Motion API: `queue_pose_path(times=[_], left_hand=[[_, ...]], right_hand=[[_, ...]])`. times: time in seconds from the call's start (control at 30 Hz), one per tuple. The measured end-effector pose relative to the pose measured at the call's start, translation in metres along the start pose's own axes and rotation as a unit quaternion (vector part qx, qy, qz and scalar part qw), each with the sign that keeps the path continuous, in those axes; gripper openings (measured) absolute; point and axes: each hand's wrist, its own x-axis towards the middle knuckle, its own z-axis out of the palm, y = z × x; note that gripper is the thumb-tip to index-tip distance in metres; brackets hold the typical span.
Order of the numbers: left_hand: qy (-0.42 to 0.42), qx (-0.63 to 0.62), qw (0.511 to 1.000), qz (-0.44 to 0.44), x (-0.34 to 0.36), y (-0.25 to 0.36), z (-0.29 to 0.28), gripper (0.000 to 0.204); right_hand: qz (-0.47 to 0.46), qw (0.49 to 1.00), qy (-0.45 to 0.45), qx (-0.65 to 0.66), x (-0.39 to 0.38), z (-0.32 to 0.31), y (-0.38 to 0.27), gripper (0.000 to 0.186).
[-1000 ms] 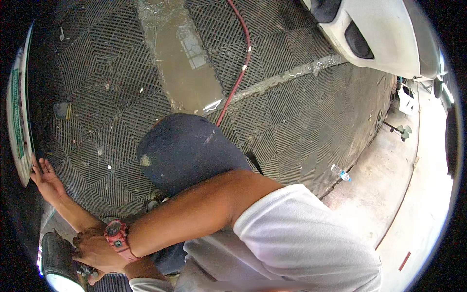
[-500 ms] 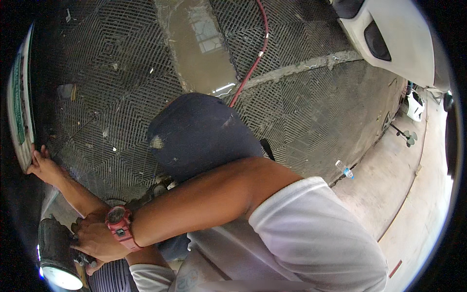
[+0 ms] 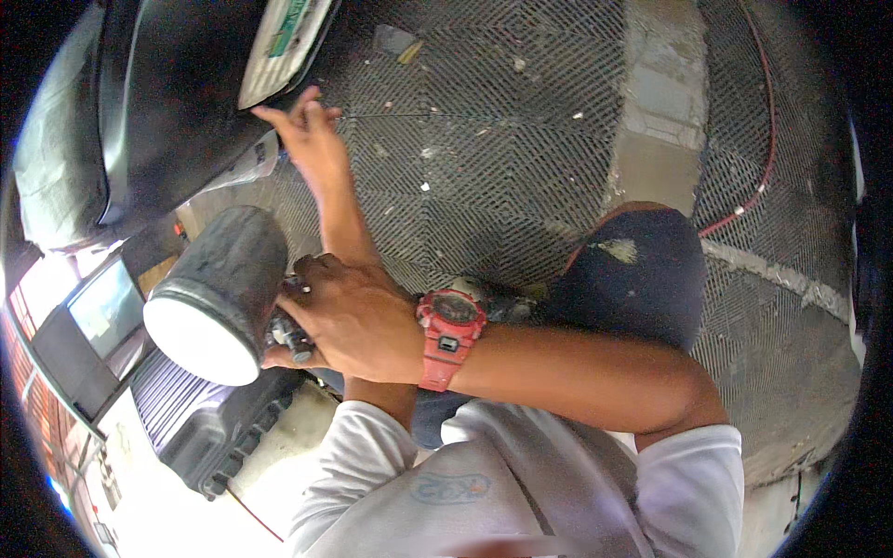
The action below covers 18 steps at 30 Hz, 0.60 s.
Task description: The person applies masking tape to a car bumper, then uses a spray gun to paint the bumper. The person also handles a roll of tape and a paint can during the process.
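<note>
My right hand (image 3: 344,316), with a red watch at its wrist, is closed round the grip of a spray gun (image 3: 296,342). The gun's dark cup (image 3: 237,251) tilts away from my fingers, its round white end turned toward the lower left. Beyond it, my left hand (image 3: 312,135) reaches up with fingers spread. Its index fingertip is at the lower corner of a white strip with green print (image 3: 279,51), along the edge of a dark, glossy vehicle panel (image 3: 186,102). My right forearm crosses over the left one.
A ribbed black case (image 3: 214,428) stands at lower left, near a flat screen (image 3: 102,307). Ridged matting (image 3: 484,139) covers the floor, crossed by a wet-looking strip (image 3: 656,121). A red hose (image 3: 770,139) runs along the far right. My bent knee (image 3: 633,279) is beside my right arm.
My view has swung left, so the panel, both hands and the spray gun sit further right in it. My right hand keeps its hold; the left stays at the strip's corner.
</note>
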Motion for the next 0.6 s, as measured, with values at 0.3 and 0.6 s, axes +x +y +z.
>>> queue_pose_path(times=[0.3, 0.6], left_hand=[[-0.042, -0.006, 0.997, -0.057, -0.009, 0.004, 0.008, 0.087], [-0.042, -0.246, 0.962, -0.114, 0.022, 0.005, 0.013, 0.094]], right_hand=[[-0.024, 1.000, 0.003, 0.006, -0.008, 0.000, -0.001, 0.075], [-0.017, 1.000, 0.003, 0.006, -0.008, 0.010, 0.001, 0.073]])
